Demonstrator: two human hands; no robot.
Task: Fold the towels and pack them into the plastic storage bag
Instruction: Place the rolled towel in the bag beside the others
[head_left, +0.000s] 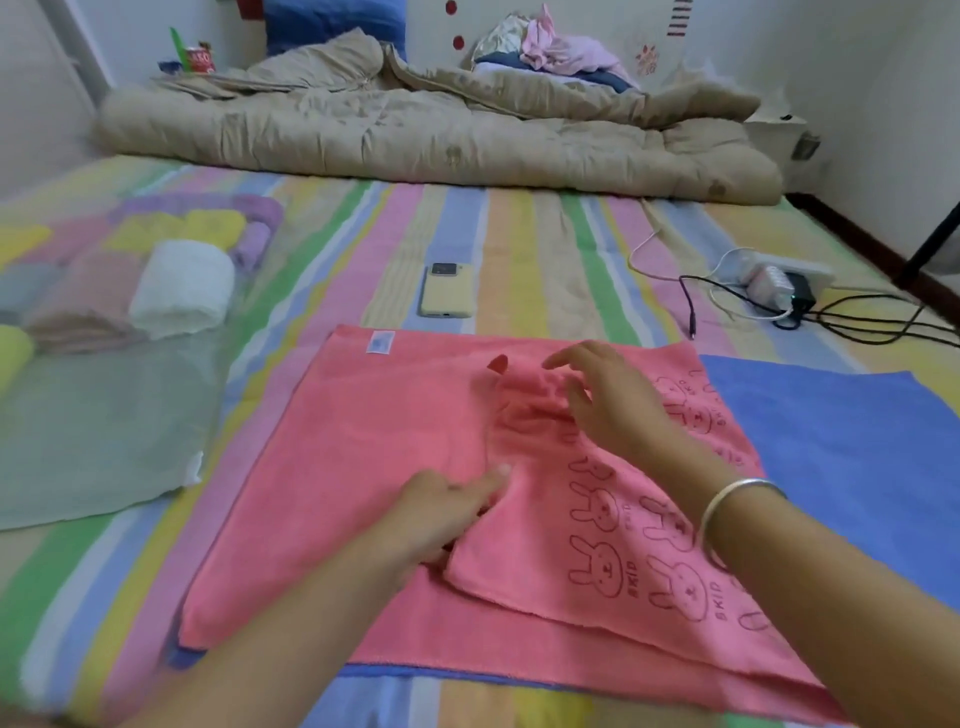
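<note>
We have the pink rabbit-print microfibre towel (363, 467) part-folded, near centre over a blue towel (831, 441). Left hand (447, 512) presses flat on the flap; right hand (608, 400) spreads over its bunched far edge. At left, the translucent plastic storage bag (104, 447) holds rolled towels (182, 286); 2 remain unpacked.

Left hand (447, 512) reaches forward, palm down, fingers straight, index stretched ahead. Right hand (615, 400) sits further out, palm down, fingers spread, slightly bent, gripping nothing. Hands apart, not touching.
</note>
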